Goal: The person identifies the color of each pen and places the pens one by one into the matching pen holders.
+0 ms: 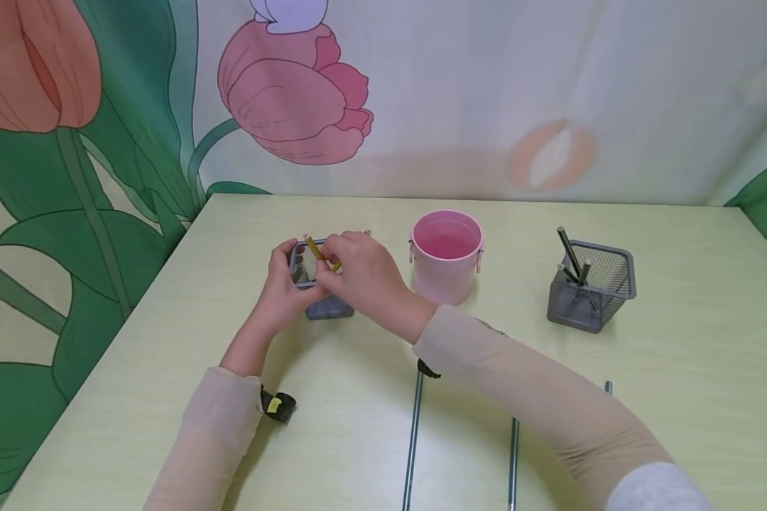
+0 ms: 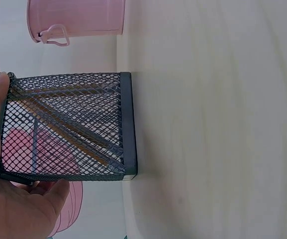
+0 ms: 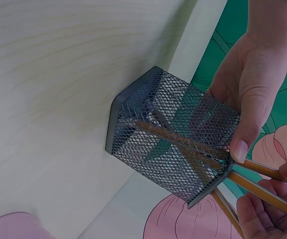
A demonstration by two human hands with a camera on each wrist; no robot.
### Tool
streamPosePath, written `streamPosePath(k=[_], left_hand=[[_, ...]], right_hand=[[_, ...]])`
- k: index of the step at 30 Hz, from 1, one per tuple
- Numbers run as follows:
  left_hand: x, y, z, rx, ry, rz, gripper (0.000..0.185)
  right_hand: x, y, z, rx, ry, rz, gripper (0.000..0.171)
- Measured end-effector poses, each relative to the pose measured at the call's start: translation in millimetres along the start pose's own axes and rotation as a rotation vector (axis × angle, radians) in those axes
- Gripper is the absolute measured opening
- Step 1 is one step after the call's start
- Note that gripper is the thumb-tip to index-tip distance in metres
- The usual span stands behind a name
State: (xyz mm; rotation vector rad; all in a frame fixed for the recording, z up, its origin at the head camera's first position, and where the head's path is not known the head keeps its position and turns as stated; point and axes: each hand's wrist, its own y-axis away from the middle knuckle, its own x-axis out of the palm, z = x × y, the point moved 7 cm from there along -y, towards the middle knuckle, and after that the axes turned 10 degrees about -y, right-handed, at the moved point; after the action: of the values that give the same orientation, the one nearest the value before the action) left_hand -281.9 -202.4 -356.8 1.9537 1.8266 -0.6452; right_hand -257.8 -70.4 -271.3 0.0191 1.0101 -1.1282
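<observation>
A dark mesh pen holder (image 1: 329, 309) stands upright at the back left of the table. My left hand (image 1: 280, 291) grips its near-left side, with the thumb at the rim in the right wrist view. Over the opening, my right hand (image 1: 369, 278) pinches yellow pencils (image 3: 265, 191) by their upper parts. Their lower ends slant down inside the holder, showing through the mesh in the left wrist view. One pencil (image 1: 314, 246) sticks out above the right fingers in the head view. The palm side of the right hand is hidden there.
A pink bucket (image 1: 446, 275) with side handles stands just right of the hands. Further right is another mesh pen holder (image 1: 591, 294) with several dark pencils (image 1: 569, 250). Long thin dark green strips (image 1: 412, 440) lie toward the front, partly under the right arm. A flowered curtain (image 1: 422, 106) hangs behind.
</observation>
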Motion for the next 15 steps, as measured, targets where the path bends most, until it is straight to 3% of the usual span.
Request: streamPosePath(k=[15], left_hand=[[0.3,0.1,-0.1,-0.006,0.015,0.008,0.093]], right_hand=[[4.3,0.6,-3.8,0.051,-0.018,0.042,0.012]])
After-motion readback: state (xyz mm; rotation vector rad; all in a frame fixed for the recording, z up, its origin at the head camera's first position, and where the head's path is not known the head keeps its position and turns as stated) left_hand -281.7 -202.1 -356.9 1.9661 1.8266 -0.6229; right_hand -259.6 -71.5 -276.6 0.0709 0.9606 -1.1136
